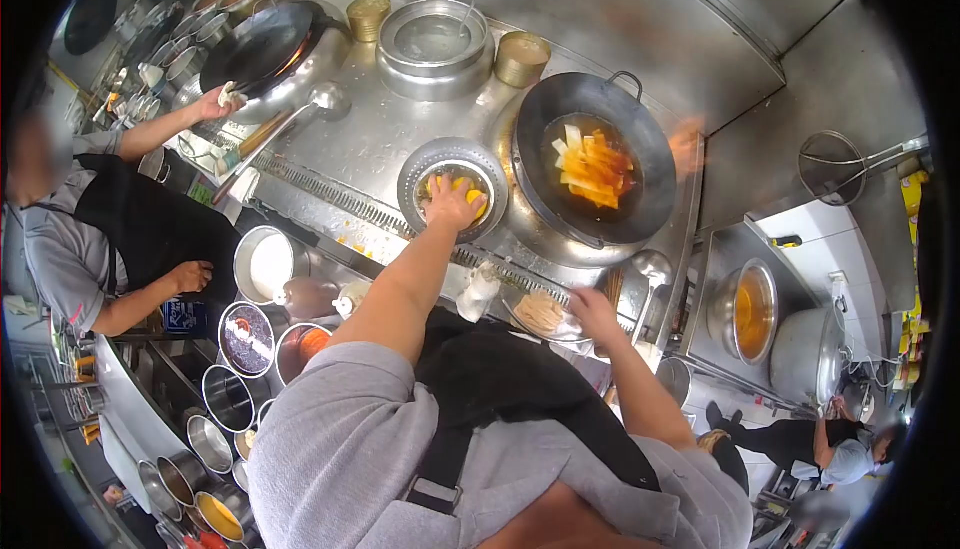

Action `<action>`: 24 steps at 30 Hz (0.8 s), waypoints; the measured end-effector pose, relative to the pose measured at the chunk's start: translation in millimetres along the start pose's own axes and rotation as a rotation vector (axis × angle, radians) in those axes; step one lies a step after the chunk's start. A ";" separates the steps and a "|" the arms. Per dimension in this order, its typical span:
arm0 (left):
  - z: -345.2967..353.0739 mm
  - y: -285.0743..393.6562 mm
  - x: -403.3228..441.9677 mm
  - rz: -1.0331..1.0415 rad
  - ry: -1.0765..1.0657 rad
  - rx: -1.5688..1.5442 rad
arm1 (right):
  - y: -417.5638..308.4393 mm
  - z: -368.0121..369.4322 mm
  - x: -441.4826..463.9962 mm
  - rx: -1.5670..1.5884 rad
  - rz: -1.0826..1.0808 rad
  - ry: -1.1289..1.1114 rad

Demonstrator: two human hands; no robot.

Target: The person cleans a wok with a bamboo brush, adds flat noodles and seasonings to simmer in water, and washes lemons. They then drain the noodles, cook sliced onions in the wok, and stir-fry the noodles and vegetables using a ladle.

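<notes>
My left hand [453, 205] reaches into a round perforated metal strainer [409, 187] on the steel stove top, its fingers curled over yellow pieces [478, 202] that show between and beside them. Lower right, my right hand [596, 317] grips the edge of a plate [570, 331] bearing pale strips of food [539, 311]. To the right of the strainer, a large black wok [650, 164] sits on a burner with pale and orange-brown pieces [593, 166] in dark liquid.
A water pot [432, 71] and tins [521, 58] stand behind. At left, a co-worker [75, 239] is beside another wok [262, 44]. A ladle [652, 271] lies right; flames [686, 145] show beside the wok. Metal containers [229, 398] crowd the lower left. Another person [835, 449] is far right.
</notes>
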State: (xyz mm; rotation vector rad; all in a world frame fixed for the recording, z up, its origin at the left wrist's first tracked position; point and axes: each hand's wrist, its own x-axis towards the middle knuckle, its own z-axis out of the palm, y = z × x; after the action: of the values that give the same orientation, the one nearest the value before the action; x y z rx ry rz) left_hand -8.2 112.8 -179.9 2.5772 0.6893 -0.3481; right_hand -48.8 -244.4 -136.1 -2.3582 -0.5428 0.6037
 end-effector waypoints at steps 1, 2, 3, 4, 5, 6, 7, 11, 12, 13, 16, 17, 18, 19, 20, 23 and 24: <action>0.4 -1.8 2.4 -0.006 0.002 -0.003 | -11.3 20.0 43.1 0.173 0.040 -0.132; 1.0 -3.1 7.0 -0.031 -0.006 -0.052 | -29.4 48.5 80.2 0.662 0.116 -0.170; 2.2 -5.3 11.5 -0.059 -0.015 -0.101 | -44.9 70.1 120.6 0.709 0.228 -0.196; 7.2 -6.1 17.4 -0.098 -0.006 -0.116 | -60.3 91.9 153.9 0.648 0.249 -0.147; 8.6 -5.7 18.2 -0.104 0.003 -0.166 | -72.9 108.1 182.6 0.588 0.269 -0.099; 26.5 -11.1 36.4 -0.068 0.031 -0.143 | -82.3 116.9 208.0 0.587 0.262 -0.113; 46.7 -18.2 53.4 -0.033 0.054 -0.116 | -91.1 126.7 229.5 0.590 0.357 -0.060; 57.5 -17.1 56.4 -0.137 0.279 -0.451 | -120.6 116.9 245.5 0.503 0.410 0.010; 58.6 -24.0 61.4 -0.134 0.254 -0.661 | -130.6 112.0 253.1 0.482 0.411 0.000; 61.4 -29.1 62.9 -0.128 0.227 -0.873 | -140.9 106.7 258.4 0.157 0.221 0.023; 59.6 -11.0 56.7 -0.278 -0.024 -1.763 | -183.7 92.7 239.5 -0.286 -0.044 0.090; 57.5 -1.5 49.7 -0.244 -0.019 -2.090 | -201.9 87.3 233.1 -0.395 -0.112 0.140; 49.4 8.1 43.4 -0.197 -0.019 -2.415 | -218.7 80.7 225.7 -0.505 -0.183 0.118; 40.0 16.4 39.9 -0.183 -0.022 -2.430 | -234.8 73.3 219.2 -0.521 -0.189 0.125; 25.1 24.5 29.6 0.002 -0.042 -2.629 | -257.9 63.7 205.8 -0.606 -0.231 0.095; 3.9 40.0 16.5 0.310 -0.033 -2.927 | -275.3 57.8 194.5 -0.706 -0.305 0.067; -4.4 43.9 11.2 0.342 -0.041 -2.946 | -276.7 55.8 191.5 -0.720 -0.343 0.119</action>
State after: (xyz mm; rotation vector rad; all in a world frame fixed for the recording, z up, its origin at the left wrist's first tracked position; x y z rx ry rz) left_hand 24.7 85.5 -164.4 -0.2278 0.0733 0.5041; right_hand 14.0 78.0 -44.4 -2.8223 -1.2385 0.1044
